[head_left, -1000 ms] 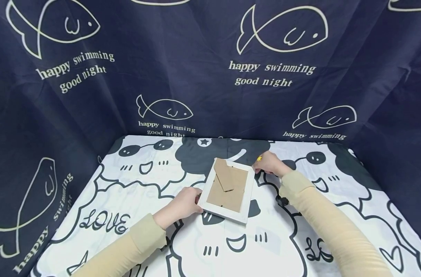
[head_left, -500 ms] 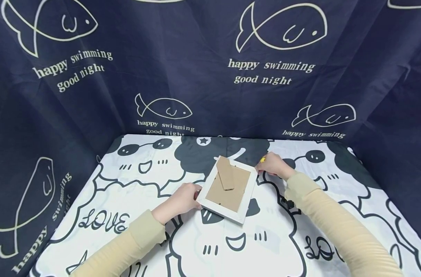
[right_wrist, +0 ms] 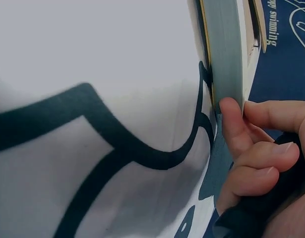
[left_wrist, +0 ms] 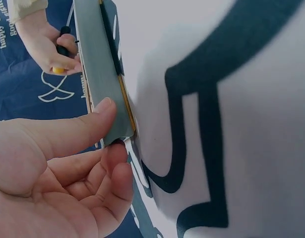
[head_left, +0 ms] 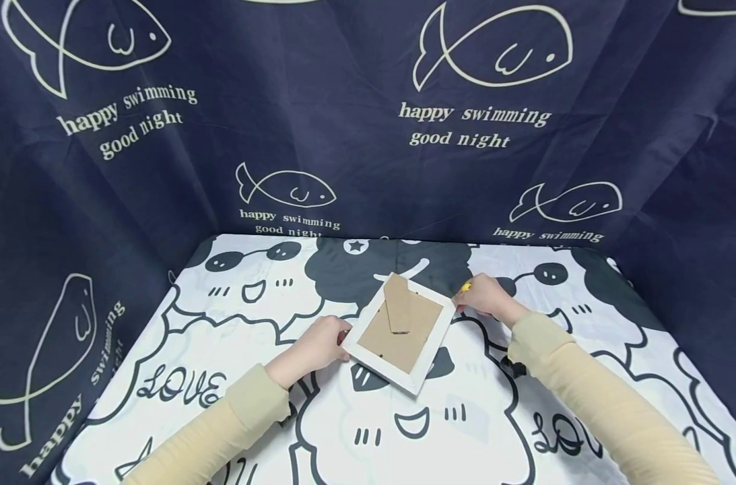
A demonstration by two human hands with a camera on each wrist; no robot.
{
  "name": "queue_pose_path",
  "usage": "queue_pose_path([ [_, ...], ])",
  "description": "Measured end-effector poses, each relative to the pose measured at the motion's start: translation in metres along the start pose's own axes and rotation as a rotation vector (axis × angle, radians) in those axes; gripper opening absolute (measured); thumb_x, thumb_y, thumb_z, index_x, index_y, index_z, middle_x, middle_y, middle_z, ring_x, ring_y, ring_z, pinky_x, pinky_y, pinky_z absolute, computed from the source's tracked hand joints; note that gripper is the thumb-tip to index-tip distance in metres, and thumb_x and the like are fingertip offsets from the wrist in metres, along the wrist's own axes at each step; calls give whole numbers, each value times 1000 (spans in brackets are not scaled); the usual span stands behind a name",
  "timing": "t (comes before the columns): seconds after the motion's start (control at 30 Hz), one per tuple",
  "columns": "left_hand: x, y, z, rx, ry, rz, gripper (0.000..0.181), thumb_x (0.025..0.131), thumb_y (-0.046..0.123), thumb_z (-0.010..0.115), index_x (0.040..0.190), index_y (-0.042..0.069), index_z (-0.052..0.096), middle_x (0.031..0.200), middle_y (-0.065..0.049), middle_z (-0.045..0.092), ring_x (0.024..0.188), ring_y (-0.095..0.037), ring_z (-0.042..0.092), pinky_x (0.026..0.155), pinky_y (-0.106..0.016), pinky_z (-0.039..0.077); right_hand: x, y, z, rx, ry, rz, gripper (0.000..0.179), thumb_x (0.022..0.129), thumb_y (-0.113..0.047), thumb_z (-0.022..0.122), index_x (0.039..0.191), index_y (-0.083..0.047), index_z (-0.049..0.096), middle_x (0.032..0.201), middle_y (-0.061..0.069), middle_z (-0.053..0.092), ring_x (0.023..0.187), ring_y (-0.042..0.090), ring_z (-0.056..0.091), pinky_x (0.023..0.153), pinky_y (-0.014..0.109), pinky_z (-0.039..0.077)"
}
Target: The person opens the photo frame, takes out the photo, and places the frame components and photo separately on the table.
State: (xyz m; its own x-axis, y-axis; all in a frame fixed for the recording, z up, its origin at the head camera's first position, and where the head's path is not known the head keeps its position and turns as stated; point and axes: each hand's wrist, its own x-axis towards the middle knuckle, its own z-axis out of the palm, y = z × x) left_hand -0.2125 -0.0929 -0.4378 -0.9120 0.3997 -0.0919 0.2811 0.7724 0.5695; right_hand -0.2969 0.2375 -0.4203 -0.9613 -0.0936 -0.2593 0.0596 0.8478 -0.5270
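Note:
In the head view, a white picture frame (head_left: pixel 382 366) lies back side up, turned cornerwise. Its brown backing board (head_left: pixel 424 327) shows, with a cardboard stand leg (head_left: pixel 396 306) folded over it. My left hand (head_left: pixel 319 343) holds the left corner, thumb (left_wrist: pixel 105 110) on the frame's outer side and fingers curled below. At the right corner, my right hand (head_left: pixel 483 294) pinches the frame between thumb and finger. Its other fingers curl round a black-handled screwdriver (left_wrist: pixel 65 42) with a yellow end, whose thin shaft shows in the left wrist view.
A white cloth printed with black cartoon faces (head_left: pixel 413 444) covers the table. Behind it and at the sides hangs a dark blue curtain (head_left: pixel 368 135) with fish drawings and lettering. A bit of the frame's gold-coloured edge (right_wrist: pixel 206 34) faces the cloth.
The frame has turned clockwise in the head view. My right hand has moved right and a little nearer with its corner; my left hand has shifted only slightly.

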Motion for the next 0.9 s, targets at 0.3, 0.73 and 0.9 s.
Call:
queue_pose_path([
  [0.3, 5, -2, -3, 20, 10, -1, 31, 70, 5, 79, 100, 2, 71, 67, 0, 50, 64, -13, 47, 53, -24, 41, -8, 5, -1, 2, 8, 10, 19, 77, -20, 66, 80, -2, 72, 56, 1, 65, 31, 5, 34, 37, 22, 28],
  [0.73, 11, -7, -5, 34, 45, 39, 28, 71, 4, 78, 98, 6, 73, 71, 1, 56, 69, -14, 50, 61, -26, 45, -23, 7, 0, -10, 28, 22, 19, 76, -20, 68, 74, -2, 73, 55, 3, 63, 37, 7, 38, 42, 23, 31],
  [0.9, 15, -11, -5, 50, 49, 91, 28, 70, 3, 78, 97, 6, 73, 70, 1, 54, 66, -12, 48, 60, -25, 43, -26, 13, 2, 10, 21, 35, 21, 77, -19, 68, 83, 1, 72, 59, 2, 67, 38, 8, 37, 42, 24, 30],
])
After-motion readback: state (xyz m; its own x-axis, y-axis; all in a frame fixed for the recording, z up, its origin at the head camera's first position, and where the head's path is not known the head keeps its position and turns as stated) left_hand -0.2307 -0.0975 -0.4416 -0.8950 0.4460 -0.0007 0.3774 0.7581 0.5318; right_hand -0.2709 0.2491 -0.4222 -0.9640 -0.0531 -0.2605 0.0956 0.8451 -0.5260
